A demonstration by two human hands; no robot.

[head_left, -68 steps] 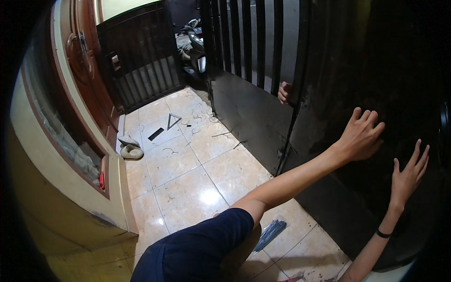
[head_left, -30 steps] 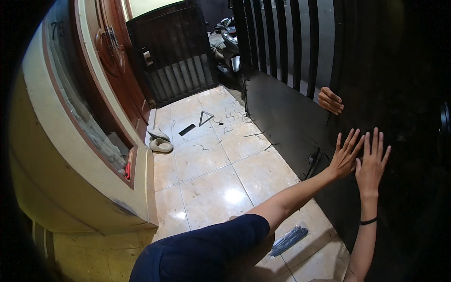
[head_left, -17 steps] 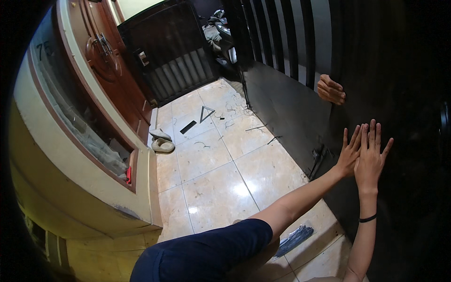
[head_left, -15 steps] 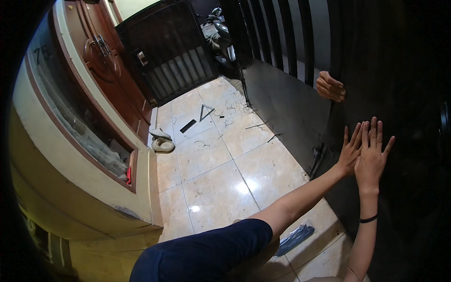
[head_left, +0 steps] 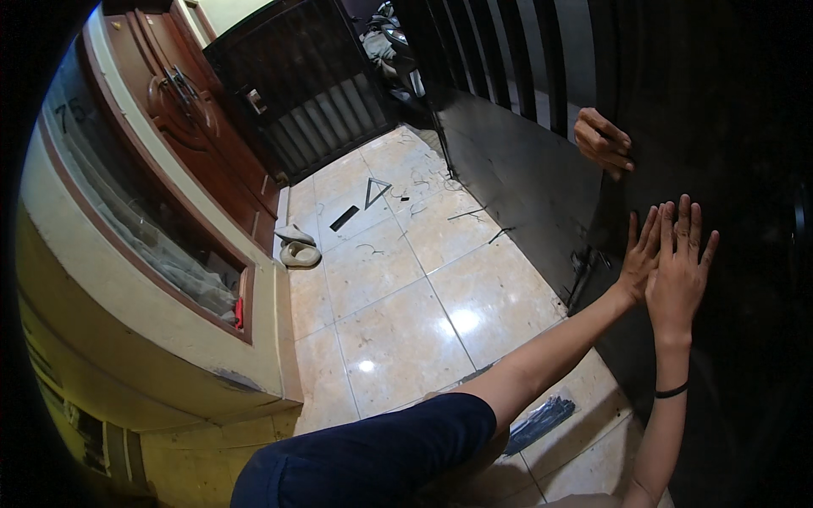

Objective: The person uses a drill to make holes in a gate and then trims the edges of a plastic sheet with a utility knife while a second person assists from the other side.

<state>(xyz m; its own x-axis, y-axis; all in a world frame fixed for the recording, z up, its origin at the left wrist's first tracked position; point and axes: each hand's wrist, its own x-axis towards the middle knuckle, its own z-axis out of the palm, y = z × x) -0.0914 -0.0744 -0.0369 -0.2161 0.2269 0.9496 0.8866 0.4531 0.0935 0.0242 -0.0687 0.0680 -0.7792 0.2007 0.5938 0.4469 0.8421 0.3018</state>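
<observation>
Both my hands lie flat against the dark sheet (head_left: 737, 356) that covers the gate at the right, fingers stretched upward. My right hand (head_left: 677, 275), with a thin black band (head_left: 672, 390) at its wrist, partly overlaps my left hand (head_left: 637, 269) and hides its thumb side. Neither hand holds anything. Above them, another person's hand (head_left: 602, 141) comes past the gate's dark bars (head_left: 555, 72), its fingers bent at the sheet's edge; whether they grip it is hard to see.
On the tiled floor (head_left: 381, 313) lie a triangular frame (head_left: 370, 206), a flat black piece (head_left: 345, 218) and scattered thin scraps. Pale shoes (head_left: 300, 254) stand by the wall. A silvery-dark strip (head_left: 540, 423) lies beneath my left arm. A second dark gate (head_left: 288, 93) and a motorbike (head_left: 394, 42) are farther back.
The other person's fingers have shifted and loosened slightly, pointing more downward. My hands stay flat on the sheet, overlapping as before. The whole view has shifted slightly.
</observation>
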